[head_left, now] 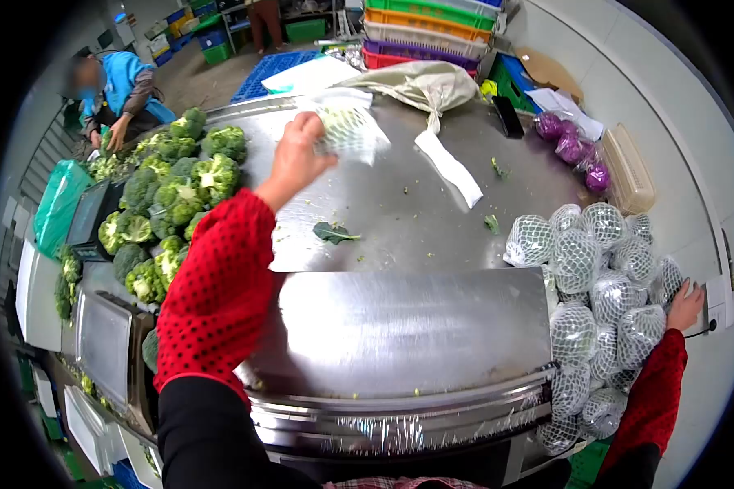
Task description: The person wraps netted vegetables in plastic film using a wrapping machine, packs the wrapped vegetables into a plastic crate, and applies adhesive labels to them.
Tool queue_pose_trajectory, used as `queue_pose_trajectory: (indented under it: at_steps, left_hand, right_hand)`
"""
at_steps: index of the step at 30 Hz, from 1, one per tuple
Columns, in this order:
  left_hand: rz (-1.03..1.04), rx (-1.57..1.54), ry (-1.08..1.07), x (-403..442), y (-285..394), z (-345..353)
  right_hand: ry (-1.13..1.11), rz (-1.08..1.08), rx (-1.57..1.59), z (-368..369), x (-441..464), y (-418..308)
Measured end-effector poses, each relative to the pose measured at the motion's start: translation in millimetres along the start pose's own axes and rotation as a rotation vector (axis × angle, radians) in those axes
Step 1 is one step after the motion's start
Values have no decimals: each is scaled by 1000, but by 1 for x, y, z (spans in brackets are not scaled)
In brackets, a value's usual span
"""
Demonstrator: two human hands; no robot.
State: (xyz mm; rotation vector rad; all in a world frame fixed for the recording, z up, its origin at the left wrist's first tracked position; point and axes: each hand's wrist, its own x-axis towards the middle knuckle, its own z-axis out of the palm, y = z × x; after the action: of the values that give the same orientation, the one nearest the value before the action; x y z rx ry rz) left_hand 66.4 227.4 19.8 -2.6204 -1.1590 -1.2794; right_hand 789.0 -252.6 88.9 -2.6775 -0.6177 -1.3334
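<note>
My left hand [296, 159] reaches over the far part of the steel table [383, 236], with its fingers curled at a white mesh net sleeve [352, 130] that is blurred by motion. To the right, my right hand [686, 306] lies against the outer side of a heap of netted, wrapped heads [575, 259], with its fingers apart and touching one netted head [667, 280]. Some fingers there are partly hidden. Bare broccoli heads [175, 200] are piled beside my left arm. A loose leaf [334, 233] lies on the steel.
A white cloth sack [424, 85], a phone [507, 116], wrapped purple vegetables [571, 147] and a beige basket [630, 171] lie toward the back right. Stacked crates [428, 33] stand behind. A co-worker in blue [126, 81] handles broccoli at the far left. Wall on the right.
</note>
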Motion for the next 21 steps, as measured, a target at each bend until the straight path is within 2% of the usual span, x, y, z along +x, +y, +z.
queue_pose_trajectory:
  at_steps: [1, 2, 3, 4, 5, 6, 7, 8, 9, 10, 11, 12, 13, 15, 17, 18, 19, 20, 21]
  left_hand:
    - [9, -138, 3, -13, 26, -24]
    - [135, -94, -20, -22, 55, -53]
    - [165, -173, -76, -34, 78, -76]
    - [177, -223, -100, -50, 105, -96]
    - [183, -280, -137, -63, 130, -111]
    - [170, -297, -170, -74, 152, -122]
    - [197, -333, -172, -90, 176, -130]
    - [227, -362, -161, -105, 196, -134]
    - [241, -381, -156, -120, 211, -132]
    - [269, -390, -189, -135, 222, -129]
    - [303, -395, -212, -148, 229, -125]
    - [283, -403, -325, -159, 235, -124]
    - [229, -466, -313, -164, 242, -125]
    - [279, -392, -288, -166, 246, -124]
    - [210, -331, -275, -167, 257, -140]
    - [228, -253, -264, -170, 257, -153]
    - [175, -196, -210, -181, 253, -162]
    - [91, -93, -183, -193, 252, -179]
    - [-8, 46, -202, -214, 247, -190]
  right_hand:
    - [130, -151, 194, -8, 2, -12]
    - [263, -298, 382, -22, 8, -33]
    - [199, -397, 609, -72, -5, -84]
    - [-203, -334, 1147, -143, -38, -141]
    - [-412, -515, 1246, -200, -66, -184]
    - [-594, -522, 1430, -248, -103, -219]
    - [-620, -736, 1429, -295, -128, -244]
    - [-623, -870, 1472, -310, -155, -266]
    - [-574, -924, 1499, -317, -180, -280]
    - [-572, -882, 1520, -321, -204, -291]
    - [-689, -830, 1547, -330, -221, -294]
    - [-656, -867, 1540, -322, -244, -298]
    - [-661, -898, 1495, -320, -261, -297]
    - [-700, -835, 1576, -313, -263, -295]
    - [-771, -734, 1540, -306, -255, -288]
    - [-703, -742, 1542, -305, -244, -274]
    - [-783, -722, 1523, -308, -228, -250]
    - [-770, -717, 1511, -315, -213, -221]
    - [-873, -604, 1392, -306, -208, -193]
